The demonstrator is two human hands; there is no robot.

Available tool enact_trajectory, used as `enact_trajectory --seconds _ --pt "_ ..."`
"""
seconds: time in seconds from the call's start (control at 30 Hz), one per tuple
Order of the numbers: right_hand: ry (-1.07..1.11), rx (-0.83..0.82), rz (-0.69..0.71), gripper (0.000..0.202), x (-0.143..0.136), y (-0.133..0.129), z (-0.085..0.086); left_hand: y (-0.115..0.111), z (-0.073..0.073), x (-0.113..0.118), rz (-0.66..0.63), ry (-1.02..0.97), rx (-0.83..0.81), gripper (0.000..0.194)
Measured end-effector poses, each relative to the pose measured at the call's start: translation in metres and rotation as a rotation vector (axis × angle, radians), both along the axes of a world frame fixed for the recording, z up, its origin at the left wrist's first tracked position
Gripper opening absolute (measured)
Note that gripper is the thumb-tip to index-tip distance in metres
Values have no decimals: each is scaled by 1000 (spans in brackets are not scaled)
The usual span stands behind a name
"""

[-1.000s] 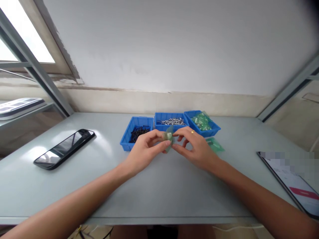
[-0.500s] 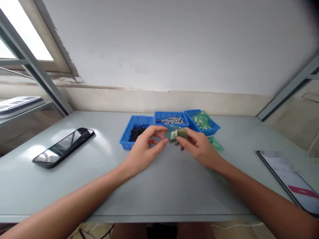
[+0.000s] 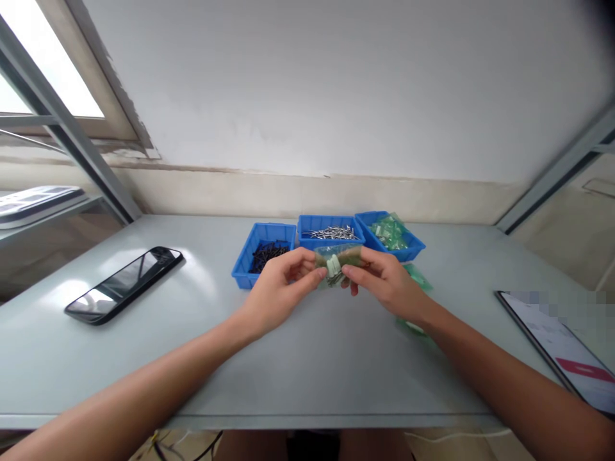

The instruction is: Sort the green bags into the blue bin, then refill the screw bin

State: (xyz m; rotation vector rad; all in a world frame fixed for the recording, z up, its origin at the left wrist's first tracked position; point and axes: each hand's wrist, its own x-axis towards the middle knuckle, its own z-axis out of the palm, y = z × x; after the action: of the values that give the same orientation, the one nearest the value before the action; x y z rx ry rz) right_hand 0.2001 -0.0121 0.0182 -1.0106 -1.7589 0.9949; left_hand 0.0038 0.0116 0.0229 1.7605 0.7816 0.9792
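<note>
A small clear green bag [image 3: 333,266] with pale pieces and metal bits inside hangs between my two hands, over the middle of the table. My left hand [image 3: 283,285] pinches its left edge between thumb and fingers. On the other side, my right hand [image 3: 387,282] grips the right edge, thumb in front. Just behind the hands stand a blue bin of black screws [image 3: 244,257], a blue bin of silver screws or nails [image 3: 304,225] and a blue bin [image 3: 414,248] holding green bags.
Two more green bags [image 3: 419,276] lie near my right forearm, one partly hidden by it. A black phone [image 3: 123,285] rests at the left of the grey table [image 3: 307,371]. At the right edge lies a lit tablet or phone [image 3: 562,352]. Metal posts flank the table.
The bag is now spread flatter between my hands, so its pale pieces show more. My left fingers have closed onto its left edge. More of the green bag by my right forearm shows.
</note>
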Motion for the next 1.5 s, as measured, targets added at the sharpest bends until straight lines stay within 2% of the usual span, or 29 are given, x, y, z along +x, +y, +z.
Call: enact_trajectory --seconds 0.47,1.17,1.5 --pt "-118 50 -66 16 0 -1 -3 0 2 0 24 6 -22 12" --pt "-68 45 -78 14 2 1 -2 1 3 -1 56 -10 -14 12" --pt "-91 130 -205 15 0 1 3 0 7 -1 103 9 -10 11"
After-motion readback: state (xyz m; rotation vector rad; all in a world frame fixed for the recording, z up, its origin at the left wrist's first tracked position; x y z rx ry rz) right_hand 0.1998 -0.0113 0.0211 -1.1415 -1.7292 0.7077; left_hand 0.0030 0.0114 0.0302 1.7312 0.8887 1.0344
